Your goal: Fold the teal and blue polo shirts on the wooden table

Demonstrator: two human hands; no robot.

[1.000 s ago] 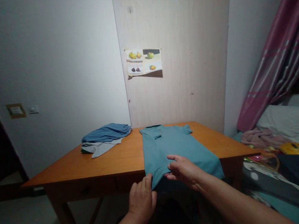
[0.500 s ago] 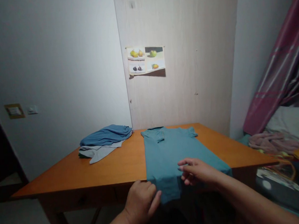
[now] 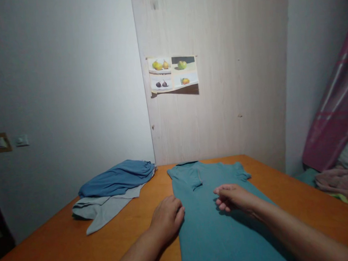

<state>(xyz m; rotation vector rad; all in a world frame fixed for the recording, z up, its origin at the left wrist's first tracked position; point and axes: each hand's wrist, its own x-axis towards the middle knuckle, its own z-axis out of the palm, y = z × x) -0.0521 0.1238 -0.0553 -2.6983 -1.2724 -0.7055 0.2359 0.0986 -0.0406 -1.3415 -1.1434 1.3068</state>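
A teal polo shirt (image 3: 218, 231) lies flat on the wooden table (image 3: 51, 252), its collar toward the wall. My left hand (image 3: 168, 219) rests at the shirt's left edge with its fingers curled onto the fabric. My right hand (image 3: 232, 197) is over the middle of the shirt, below the collar, with its fingers bent together and pinched down at the cloth. Both forearms reach in from the bottom of the view.
A pile of folded clothes lies at the table's back left, a blue garment (image 3: 117, 178) on top of a grey one (image 3: 103, 206). A fruit picture (image 3: 173, 73) hangs on the wall panel. At the right are a striped curtain (image 3: 338, 109) and bedding (image 3: 342, 179).
Both hands have moved from the shirt's hem at the table's front edge up to its middle. The view has come closer and tilted down over the table.
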